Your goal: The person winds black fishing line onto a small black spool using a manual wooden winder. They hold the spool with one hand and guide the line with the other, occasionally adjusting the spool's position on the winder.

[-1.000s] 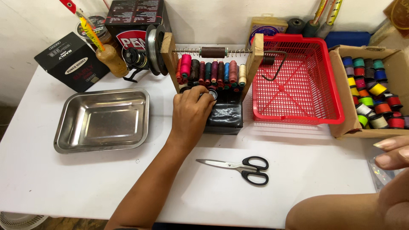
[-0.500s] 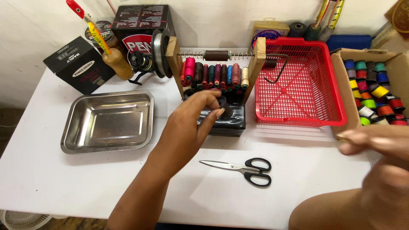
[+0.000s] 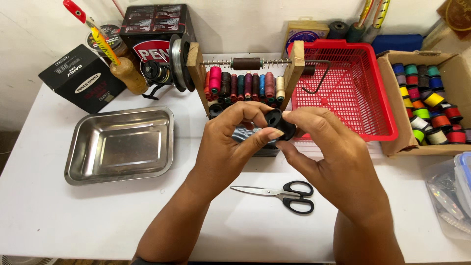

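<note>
the small black plastic spool [image 3: 275, 122] is up off the bench, pinched between both hands in front of the wooden thread rack [image 3: 245, 81]. the left hand [image 3: 230, 140] grips it with thumb and fingertips on its near side, and the right hand [image 3: 326, 149] closes on its far rim with thumb and forefinger. it looks light and rigid, with smooth flanges that could slip, so the rims or the narrow core seem the safest places to take hold; any thread on it is too dark to make out.

the white bench [image 3: 59, 216] is flat and smooth. black-handled scissors [image 3: 279, 192] lie just below the hands, blades pointing left. a shallow stainless steel tray [image 3: 120, 145] sits to the left, a red plastic mesh basket [image 3: 363, 122] to the right of the rack, and beyond it a cardboard box of coloured spools [image 3: 427, 110]. black cartons [image 3: 81, 78] stand against the pale wall at the back left.
</note>
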